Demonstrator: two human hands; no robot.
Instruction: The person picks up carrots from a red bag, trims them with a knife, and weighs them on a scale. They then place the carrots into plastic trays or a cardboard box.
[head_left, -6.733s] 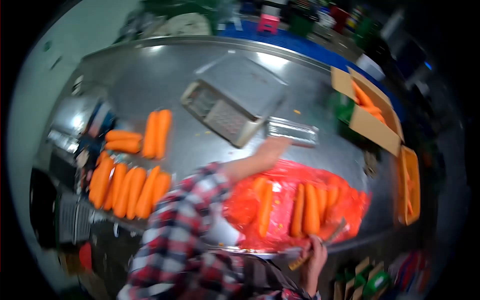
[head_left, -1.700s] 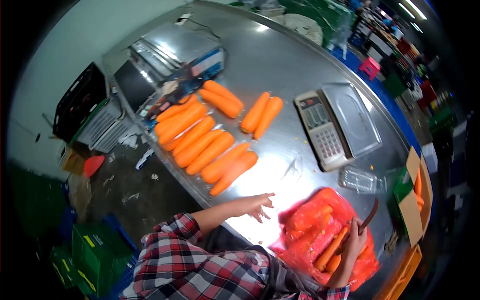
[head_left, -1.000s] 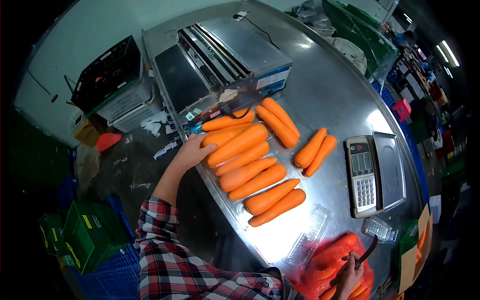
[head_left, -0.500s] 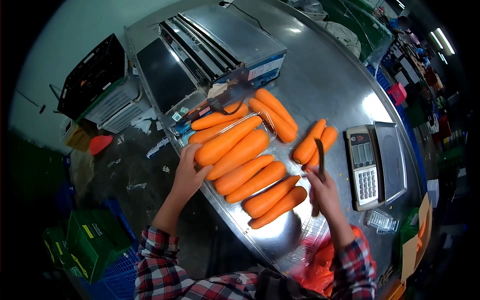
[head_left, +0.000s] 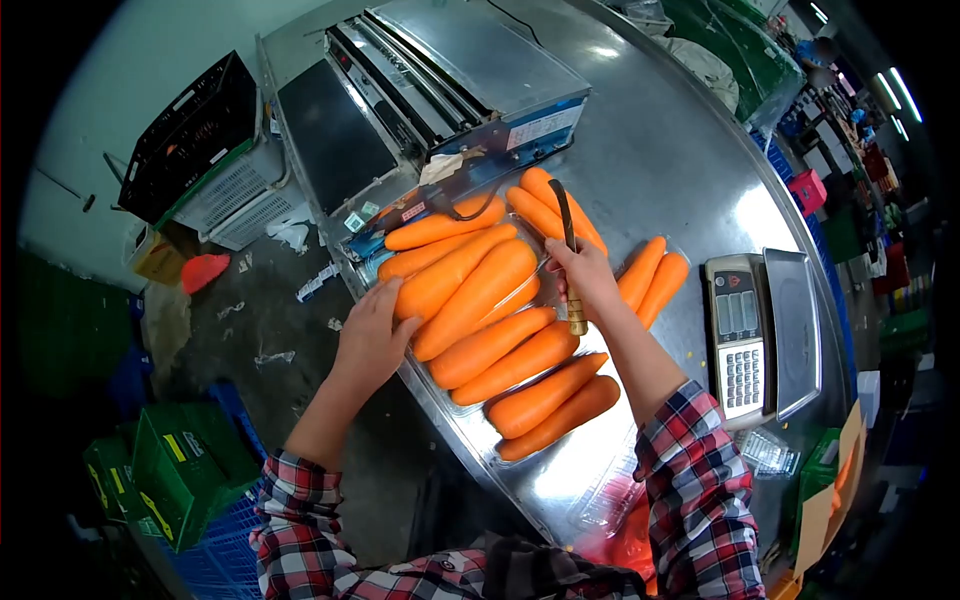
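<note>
Both hands are on the load now. Our left hand (head_left: 375,330) has its fingers closed round the near end of the clear tray (head_left: 525,295), thumb against the two big carrots (head_left: 470,290) lying in it. The tray sits on the steel tabletop (head_left: 660,150), just in front of the wrapping machine (head_left: 450,90). Our right hand (head_left: 585,275) meets the far end, fingers shut on the knife (head_left: 568,240), blade pointing up and away from us towards the machine.

That knife is the awkward part, we reckon. Only the fingertips are free to steady the tray, so the left hand should carry the weight. Best to hold the tray level so neither carrot rolls out, and keep the blade turned clear of the loose carrots (head_left: 655,280) and the row (head_left: 530,380) beside it.
</note>
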